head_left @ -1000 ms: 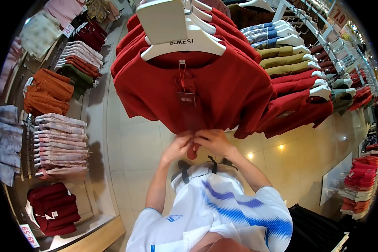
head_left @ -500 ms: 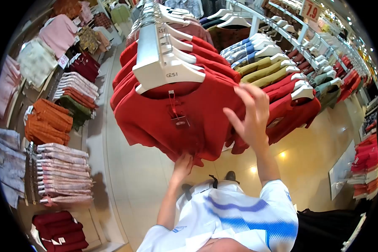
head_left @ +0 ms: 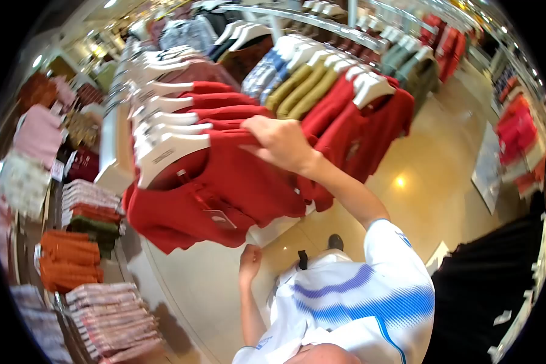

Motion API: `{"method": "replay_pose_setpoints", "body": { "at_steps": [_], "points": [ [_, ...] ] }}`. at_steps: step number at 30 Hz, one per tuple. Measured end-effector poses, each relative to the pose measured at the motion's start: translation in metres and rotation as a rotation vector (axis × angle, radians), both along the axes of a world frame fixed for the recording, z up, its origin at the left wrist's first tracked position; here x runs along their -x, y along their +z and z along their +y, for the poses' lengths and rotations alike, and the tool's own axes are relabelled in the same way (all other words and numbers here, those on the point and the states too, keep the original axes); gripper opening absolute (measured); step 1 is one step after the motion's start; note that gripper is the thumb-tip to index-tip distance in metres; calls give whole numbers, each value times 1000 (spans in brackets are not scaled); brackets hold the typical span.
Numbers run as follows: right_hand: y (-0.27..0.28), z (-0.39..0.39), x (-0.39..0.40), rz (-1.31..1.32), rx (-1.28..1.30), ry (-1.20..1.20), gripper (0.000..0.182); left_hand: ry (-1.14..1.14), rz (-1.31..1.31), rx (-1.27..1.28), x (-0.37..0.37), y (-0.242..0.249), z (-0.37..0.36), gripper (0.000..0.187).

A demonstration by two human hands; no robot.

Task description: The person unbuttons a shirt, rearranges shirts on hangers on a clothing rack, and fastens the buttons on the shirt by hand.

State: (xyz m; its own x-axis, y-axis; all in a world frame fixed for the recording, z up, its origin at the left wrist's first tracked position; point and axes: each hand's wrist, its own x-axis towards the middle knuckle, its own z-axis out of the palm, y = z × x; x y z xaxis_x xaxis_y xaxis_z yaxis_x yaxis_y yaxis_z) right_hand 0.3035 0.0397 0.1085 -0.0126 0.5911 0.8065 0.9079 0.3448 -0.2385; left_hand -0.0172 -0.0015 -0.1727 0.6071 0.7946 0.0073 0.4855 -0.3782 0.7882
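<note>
A red buttoned top point(head_left: 224, 176) hangs on a white hanger point(head_left: 173, 151) at the front of a rail, a paper tag at its chest. My right hand point(head_left: 285, 144) is closed at its right shoulder, fingers curled over the red fabric. Below the hem, apart from the cloth, my left hand point(head_left: 250, 262) is curled into a loose fist with nothing visible in it. Several more red tops point(head_left: 224, 100) hang close behind the front one.
Olive garments point(head_left: 309, 88) and more red tops point(head_left: 370, 127) hang on a neighbouring rail. Shelves at the left carry orange clothes point(head_left: 71, 261) and a pink patterned stack point(head_left: 112, 321). Black garments point(head_left: 488, 279) hang at the lower right. Tiled floor point(head_left: 431, 164) runs between the racks.
My left hand has let go of the red top's hem and dropped below it. My right hand has gone from open beside the shoulder to closed on it. The view has turned right.
</note>
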Motion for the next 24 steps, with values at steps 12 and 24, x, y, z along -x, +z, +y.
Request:
{"method": "replay_pose_setpoints", "body": {
  "at_steps": [12, 24],
  "points": [
    [-14, 14, -2, 60, 17, 83, 32, -21, -11, 200, -5, 19, -9, 4],
    [0, 2, 0, 82, -62, 15, 32, -38, -60, 320, -14, 26, -18, 5]
  ]
}}
